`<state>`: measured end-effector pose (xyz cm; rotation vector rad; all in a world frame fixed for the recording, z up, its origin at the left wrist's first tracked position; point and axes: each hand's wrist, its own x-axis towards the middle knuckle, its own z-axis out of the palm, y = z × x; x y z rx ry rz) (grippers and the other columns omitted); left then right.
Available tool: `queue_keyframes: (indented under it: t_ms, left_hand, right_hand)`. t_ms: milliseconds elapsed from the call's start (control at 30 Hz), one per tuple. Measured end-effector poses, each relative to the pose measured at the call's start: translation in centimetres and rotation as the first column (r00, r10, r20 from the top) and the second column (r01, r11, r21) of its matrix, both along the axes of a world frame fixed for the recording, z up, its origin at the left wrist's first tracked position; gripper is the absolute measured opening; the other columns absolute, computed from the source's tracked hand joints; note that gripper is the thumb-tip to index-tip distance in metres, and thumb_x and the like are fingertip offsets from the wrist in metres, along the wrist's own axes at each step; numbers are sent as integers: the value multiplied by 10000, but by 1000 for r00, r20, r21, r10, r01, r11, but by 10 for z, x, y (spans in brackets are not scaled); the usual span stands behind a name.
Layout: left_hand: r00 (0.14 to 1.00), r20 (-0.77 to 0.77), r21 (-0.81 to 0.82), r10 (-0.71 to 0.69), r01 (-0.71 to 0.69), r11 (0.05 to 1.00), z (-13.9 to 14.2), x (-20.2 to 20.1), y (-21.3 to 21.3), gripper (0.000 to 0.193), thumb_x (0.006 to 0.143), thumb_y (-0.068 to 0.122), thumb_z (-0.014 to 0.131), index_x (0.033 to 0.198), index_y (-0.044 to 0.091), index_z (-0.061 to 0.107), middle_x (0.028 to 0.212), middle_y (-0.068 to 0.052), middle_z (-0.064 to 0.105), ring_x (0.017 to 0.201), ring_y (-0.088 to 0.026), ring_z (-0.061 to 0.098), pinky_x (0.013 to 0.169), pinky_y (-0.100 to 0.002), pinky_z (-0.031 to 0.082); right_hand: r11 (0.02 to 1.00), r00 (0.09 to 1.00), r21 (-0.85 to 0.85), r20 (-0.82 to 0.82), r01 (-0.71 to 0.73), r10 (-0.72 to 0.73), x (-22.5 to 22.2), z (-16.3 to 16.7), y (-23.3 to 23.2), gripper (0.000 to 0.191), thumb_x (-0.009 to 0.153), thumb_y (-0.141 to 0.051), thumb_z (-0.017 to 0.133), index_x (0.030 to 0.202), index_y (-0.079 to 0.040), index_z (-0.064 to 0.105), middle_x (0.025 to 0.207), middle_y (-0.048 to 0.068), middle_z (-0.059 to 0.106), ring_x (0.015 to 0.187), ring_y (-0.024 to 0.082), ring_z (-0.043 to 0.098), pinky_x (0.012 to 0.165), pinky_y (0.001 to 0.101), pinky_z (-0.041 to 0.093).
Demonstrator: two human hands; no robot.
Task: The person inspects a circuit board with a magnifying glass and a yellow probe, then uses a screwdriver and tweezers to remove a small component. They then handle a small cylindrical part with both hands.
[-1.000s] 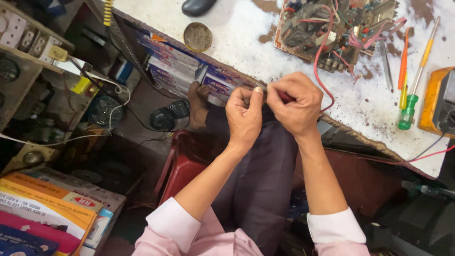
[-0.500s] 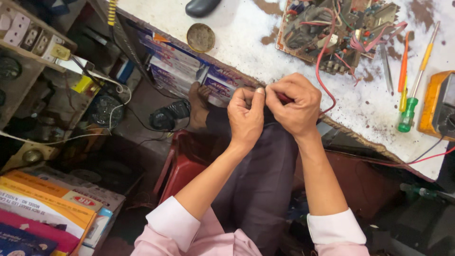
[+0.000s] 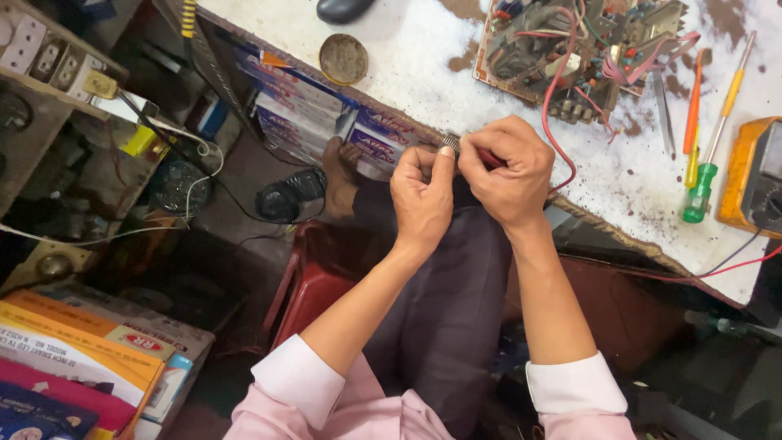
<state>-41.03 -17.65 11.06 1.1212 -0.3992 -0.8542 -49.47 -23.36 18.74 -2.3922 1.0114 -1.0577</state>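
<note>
Small metal part (image 3: 450, 142), greyish and ridged, sat pinched between the fingertips of both hands at the near edge of the white worktable (image 3: 423, 57), just above the person's lap. Left hand (image 3: 422, 195) was curled, thumb up against the part, fingers folded in on it. Right hand (image 3: 507, 169) was closed around a dark red handle or sleeve (image 3: 489, 158) that met the part; most of it was hidden in the fist, so what kind of tool it was could not be told. A red wire (image 3: 557, 122) ran from beside the right hand up across the table to a circuit board (image 3: 574, 49) crowded with components and coloured leads.

Beside the board lay tweezers (image 3: 664, 114), an orange screwdriver (image 3: 693, 114) and a green-handled, yellow-shafted screwdriver (image 3: 707, 155), all near one another. An orange meter (image 3: 749, 179) stood at the right edge of the table. A round rusty tin lid (image 3: 343, 59) rested on the table well left of the board. Under the table edge, blue and white boxes (image 3: 309, 122) were stacked. Further left, a wooden shelf (image 3: 41, 81) held sockets and a plug. A red plastic stool (image 3: 314, 285) showed beneath the dark trousers. Printed cartons (image 3: 73, 350) lay at lower left.
</note>
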Motion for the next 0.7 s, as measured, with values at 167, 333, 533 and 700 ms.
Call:
queue_keyframes:
  t_ms: [167, 333, 533, 700]
  left_hand:
    - [1000, -18, -92, 7, -8, 996, -2, -1, -2, 214, 1026, 151, 665, 870, 27, 588, 799, -12, 668, 721, -32, 563, 657, -215, 490]
    - [997, -70, -98, -16, 9, 995, -2, -3, -2, 210, 1032, 140, 664, 879, 23, 580, 804, -25, 674, 719, -40, 591, 667, -220, 512]
    - [995, -87, -108, -39, 29, 994, -1, -3, 0, 200, 1032, 120, 648, 877, 21, 570, 836, -60, 726, 758, -81, 688, 708, -227, 560]
    - [992, -122, -142, -42, 25, 990, -2, -3, 0, 182, 1032, 104, 639, 886, 22, 568, 853, -68, 725, 777, -91, 701, 751, -241, 587]
  right_hand:
    - [1000, 1000, 27, 1, -12, 12, -5, 0, 2, 83, 845, 16, 809, 893, -14, 747, 835, 74, 664, 702, 152, 622, 625, 286, 482]
    - [998, 997, 52, 74, -20, 16, -14, -1, 4, 87, 878, 21, 806, 936, -14, 752, 881, 75, 673, 735, 142, 637, 646, 276, 496]
    - [999, 998, 50, 62, 1, -4, -19, -2, 6, 95, 875, 25, 811, 936, -13, 749, 870, 67, 663, 715, 134, 619, 626, 273, 475]
    - [998, 998, 58, 54, 25, -28, -17, -2, 7, 79, 882, 27, 808, 915, -13, 749, 860, 65, 660, 695, 129, 609, 612, 276, 459]
